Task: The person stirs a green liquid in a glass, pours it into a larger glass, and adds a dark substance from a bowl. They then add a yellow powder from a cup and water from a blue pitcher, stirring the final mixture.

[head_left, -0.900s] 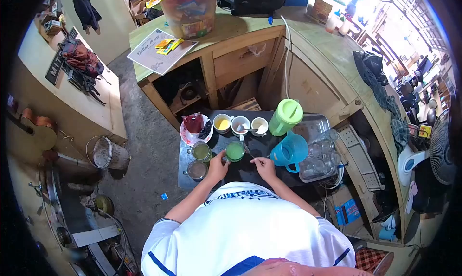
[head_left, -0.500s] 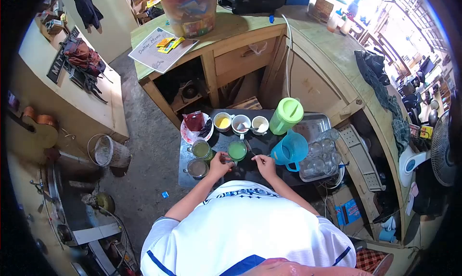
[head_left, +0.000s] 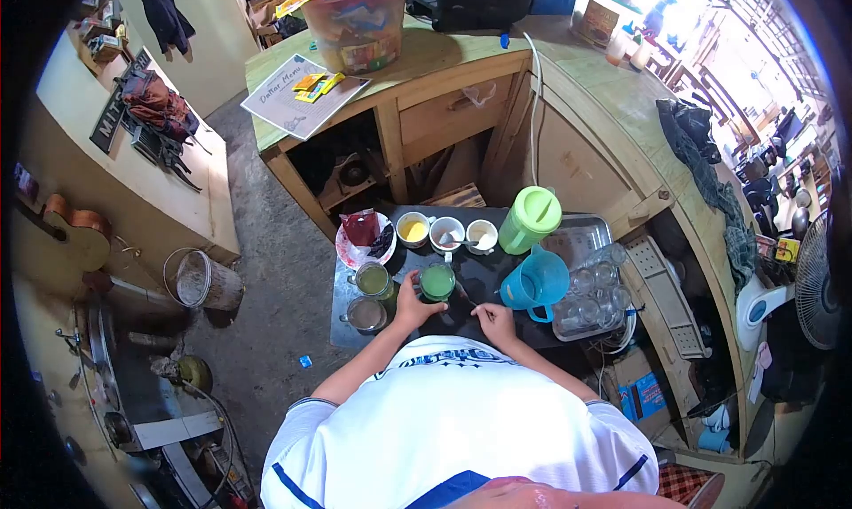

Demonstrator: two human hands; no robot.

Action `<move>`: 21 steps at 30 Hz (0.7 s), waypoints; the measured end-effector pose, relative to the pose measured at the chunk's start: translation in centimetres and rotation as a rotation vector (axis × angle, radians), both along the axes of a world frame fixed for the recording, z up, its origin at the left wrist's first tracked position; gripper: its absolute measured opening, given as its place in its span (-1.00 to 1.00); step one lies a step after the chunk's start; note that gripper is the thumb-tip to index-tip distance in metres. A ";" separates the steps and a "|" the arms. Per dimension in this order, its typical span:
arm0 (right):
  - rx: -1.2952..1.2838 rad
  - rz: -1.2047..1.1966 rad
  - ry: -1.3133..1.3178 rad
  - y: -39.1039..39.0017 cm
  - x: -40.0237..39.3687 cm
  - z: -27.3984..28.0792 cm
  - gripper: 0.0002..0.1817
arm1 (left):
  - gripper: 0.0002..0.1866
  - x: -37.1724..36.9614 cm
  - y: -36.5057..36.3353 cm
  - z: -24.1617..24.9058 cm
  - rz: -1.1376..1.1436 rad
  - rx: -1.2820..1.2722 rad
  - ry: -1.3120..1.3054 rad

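Observation:
A glass mug of green drink (head_left: 437, 282) stands on the dark low table (head_left: 484, 283). My left hand (head_left: 415, 307) curves round its near left side, fingers and thumb against the glass. Just right of it, my right hand (head_left: 495, 321) pinches the handle of a thin spoon (head_left: 468, 298), its tip end hard to make out. Two more glass mugs stand to the left, one with greenish drink (head_left: 374, 280) and one brownish (head_left: 365, 315). Behind are a cup with yellow contents (head_left: 414, 230), a white cup with a spoon (head_left: 446, 234) and a cup of pale contents (head_left: 482, 236).
A blue pitcher (head_left: 537, 280) and a lidded green pitcher (head_left: 531, 220) stand on the right. Beside them a metal tray (head_left: 577, 231) carries several upturned glasses. A plate (head_left: 343, 250) with a dark red packet lies at the back left. A wooden counter (head_left: 461, 52) rises behind.
My left hand has moved up along the glass mug, its fingers now round the left side. My right hand has shifted slightly down and right with the spoon.

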State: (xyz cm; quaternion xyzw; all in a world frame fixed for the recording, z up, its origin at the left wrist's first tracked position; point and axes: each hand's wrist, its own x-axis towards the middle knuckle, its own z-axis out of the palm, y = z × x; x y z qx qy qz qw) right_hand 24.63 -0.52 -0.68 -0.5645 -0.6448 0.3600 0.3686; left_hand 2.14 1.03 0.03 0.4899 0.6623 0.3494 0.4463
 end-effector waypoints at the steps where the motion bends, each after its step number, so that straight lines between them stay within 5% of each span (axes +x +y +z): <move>1: -0.026 0.016 -0.030 -0.2 0.1 0.0 -0.79 | 0.18 -0.1 0.1 -0.3 -0.012 -0.003 0.011; 7: -0.008 -0.042 -0.030 1.5 -1.6 1.0 -0.78 | 0.18 0.6 0.0 -1.0 -0.088 0.193 0.006; 21: 0.030 0.007 -0.008 -0.7 -0.2 1.6 -0.77 | 0.02 0.5 0.1 -1.7 -0.022 0.099 0.190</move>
